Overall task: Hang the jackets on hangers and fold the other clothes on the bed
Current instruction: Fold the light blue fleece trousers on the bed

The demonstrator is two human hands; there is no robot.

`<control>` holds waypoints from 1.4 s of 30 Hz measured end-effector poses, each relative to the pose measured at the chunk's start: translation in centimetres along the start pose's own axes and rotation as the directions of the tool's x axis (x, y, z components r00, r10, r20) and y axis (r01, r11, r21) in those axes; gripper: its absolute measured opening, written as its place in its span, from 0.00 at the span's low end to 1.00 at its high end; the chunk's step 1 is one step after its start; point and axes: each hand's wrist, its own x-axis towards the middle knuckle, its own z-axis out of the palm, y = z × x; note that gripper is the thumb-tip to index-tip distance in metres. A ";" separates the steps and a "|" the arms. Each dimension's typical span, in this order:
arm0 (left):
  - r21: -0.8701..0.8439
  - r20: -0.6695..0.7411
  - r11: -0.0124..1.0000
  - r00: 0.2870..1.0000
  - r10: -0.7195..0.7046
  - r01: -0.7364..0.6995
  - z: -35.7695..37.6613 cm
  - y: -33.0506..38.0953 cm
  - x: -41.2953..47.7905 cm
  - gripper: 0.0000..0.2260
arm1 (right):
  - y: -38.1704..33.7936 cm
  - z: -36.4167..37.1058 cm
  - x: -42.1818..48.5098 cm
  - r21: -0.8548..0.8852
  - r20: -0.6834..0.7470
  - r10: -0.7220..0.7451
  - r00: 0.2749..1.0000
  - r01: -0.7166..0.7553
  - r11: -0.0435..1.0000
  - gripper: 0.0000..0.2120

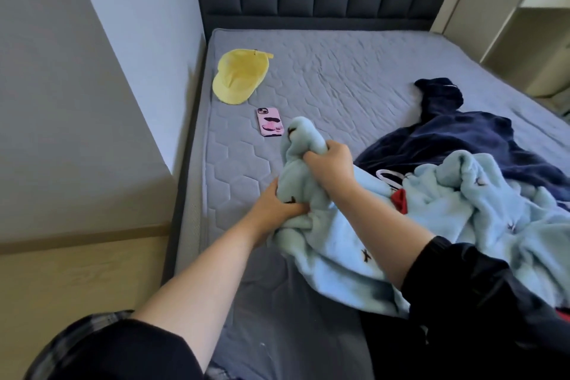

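Both the left hand (279, 203) and right hand (331, 165) clutch a sleeve of the fluffy pale-blue fleece garment (401, 225), seemingly straightening it; next, spread it flat leftward to fold.

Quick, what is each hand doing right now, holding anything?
Left hand: closed, gripping the lower part of the light blue fleece garment.
Right hand: closed, gripping a bunched sleeve-like end of the same garment, lifted above the bed.

Fingertips of the left hand (279, 205) are buried in the fleece (339, 256); the navy garment (447, 139) is partly covered by it and cut off at right.
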 end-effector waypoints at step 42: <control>0.996 0.076 0.070 0.971 -0.226 -0.062 3.8 -1.7 7.5 0.37 | 10.3 -19.2 11.3 -0.989 -0.144 -0.057 0.988 -0.146 -0.031 0.21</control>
